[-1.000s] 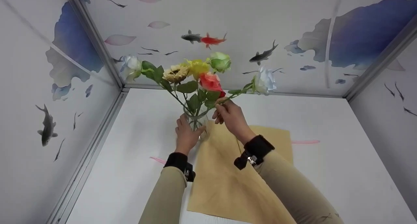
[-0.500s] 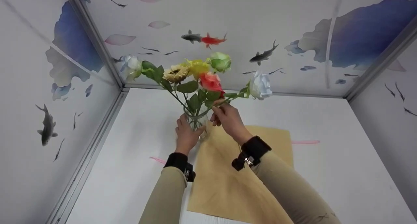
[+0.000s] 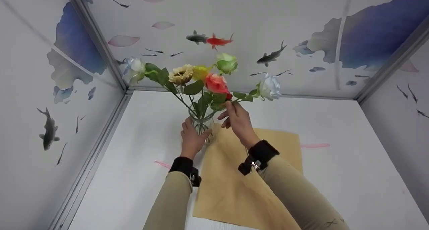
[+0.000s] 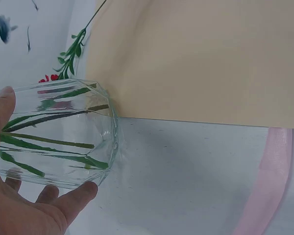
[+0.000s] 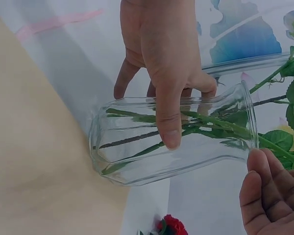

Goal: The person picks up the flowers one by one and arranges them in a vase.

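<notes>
My left hand [image 3: 193, 138] is wrapped round a clear glass vase [image 5: 132, 171], which stands upright on the table. Several flower stems [image 4: 49, 140] show through its glass. Above the rim spread a pale blue rose [image 3: 134, 69] on the left, a tan sunflower [image 3: 181, 75], a yellow flower [image 3: 201, 72], a coral rose [image 3: 216, 83] and a green rose [image 3: 227, 63]. My right hand [image 3: 238, 121] pinches the stem of another pale blue rose [image 3: 269, 86], which leans out to the right. In the right wrist view, the right fingertips [image 5: 257, 159] are at the vase's rim.
A sheet of brown paper [image 3: 241, 189] lies under the right forearm, its far end beside the vase. Small red flowers [image 5: 172, 225] on a green sprig show near the vase in both wrist views. White walls printed with fish enclose the table [image 3: 345, 163].
The right hand's fingertips have shifted slightly left, then back right along the stem. The right-hand pale blue rose has dipped and turned a little, and the yellow flower has shifted left. Left hand unmoved.
</notes>
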Demonstrator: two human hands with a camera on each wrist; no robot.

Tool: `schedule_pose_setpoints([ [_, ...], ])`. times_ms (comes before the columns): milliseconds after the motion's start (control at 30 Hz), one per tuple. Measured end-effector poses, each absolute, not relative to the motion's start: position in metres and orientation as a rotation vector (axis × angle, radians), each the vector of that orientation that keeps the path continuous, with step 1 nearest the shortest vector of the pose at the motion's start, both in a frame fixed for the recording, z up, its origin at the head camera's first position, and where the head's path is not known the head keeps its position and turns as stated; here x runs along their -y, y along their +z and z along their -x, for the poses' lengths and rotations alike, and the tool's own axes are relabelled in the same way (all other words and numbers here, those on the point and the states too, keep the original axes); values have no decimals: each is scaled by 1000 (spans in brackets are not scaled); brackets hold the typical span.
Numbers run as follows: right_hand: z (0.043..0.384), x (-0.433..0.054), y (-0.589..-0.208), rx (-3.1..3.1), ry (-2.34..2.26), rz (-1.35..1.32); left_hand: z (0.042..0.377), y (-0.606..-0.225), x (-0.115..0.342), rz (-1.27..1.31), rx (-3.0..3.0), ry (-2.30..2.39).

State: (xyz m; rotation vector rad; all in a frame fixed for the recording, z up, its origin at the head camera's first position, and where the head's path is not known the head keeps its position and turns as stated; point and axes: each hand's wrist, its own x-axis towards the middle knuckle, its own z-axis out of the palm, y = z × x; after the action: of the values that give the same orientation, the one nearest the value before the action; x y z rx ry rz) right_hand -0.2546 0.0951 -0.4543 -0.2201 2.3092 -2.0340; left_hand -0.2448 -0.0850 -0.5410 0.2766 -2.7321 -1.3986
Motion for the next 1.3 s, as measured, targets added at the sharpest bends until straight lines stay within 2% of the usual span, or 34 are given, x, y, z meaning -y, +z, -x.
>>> schedule_pose_setpoints([
  [267, 260, -99, -454, -2253, -2269, 142, 246, -541, 84, -312, 2744, -1399],
  [833, 270, -107, -456, -2212, -2079, 6, 245, -541, 83, -305, 2736, -1404],
  [1300, 266, -164, -505, -2522, -1587, 3, 243, -540, 83, -296, 2726, -1416],
])
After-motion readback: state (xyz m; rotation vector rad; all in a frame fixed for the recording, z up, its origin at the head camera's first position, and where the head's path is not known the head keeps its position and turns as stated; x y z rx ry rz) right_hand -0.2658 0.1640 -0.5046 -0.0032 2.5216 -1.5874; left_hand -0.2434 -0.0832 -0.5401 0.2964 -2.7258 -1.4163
